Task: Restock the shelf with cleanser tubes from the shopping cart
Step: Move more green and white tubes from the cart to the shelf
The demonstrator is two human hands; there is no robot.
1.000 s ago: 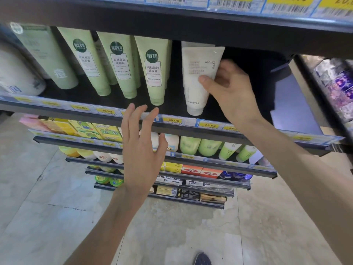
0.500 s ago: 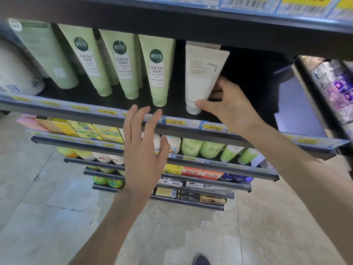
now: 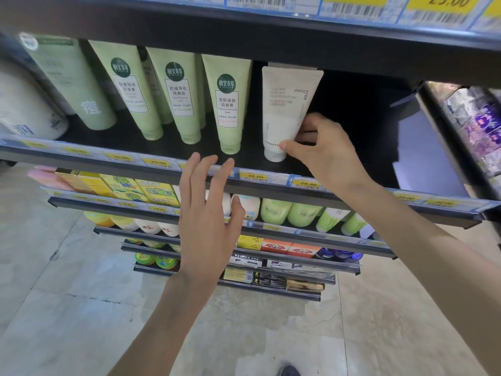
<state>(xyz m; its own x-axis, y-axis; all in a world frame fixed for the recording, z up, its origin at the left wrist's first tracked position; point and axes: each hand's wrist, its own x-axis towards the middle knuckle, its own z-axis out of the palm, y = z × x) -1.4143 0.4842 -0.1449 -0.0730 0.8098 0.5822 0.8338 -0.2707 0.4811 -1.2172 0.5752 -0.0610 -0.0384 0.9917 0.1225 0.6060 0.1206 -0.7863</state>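
White cleanser tube (image 3: 284, 112) upright — cap down.

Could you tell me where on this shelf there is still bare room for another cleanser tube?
The dark shelf is bare right of the white tube, which the right hand grips, out to the end panel. Left of it the green tubes stand crowded. The left hand hovers open.
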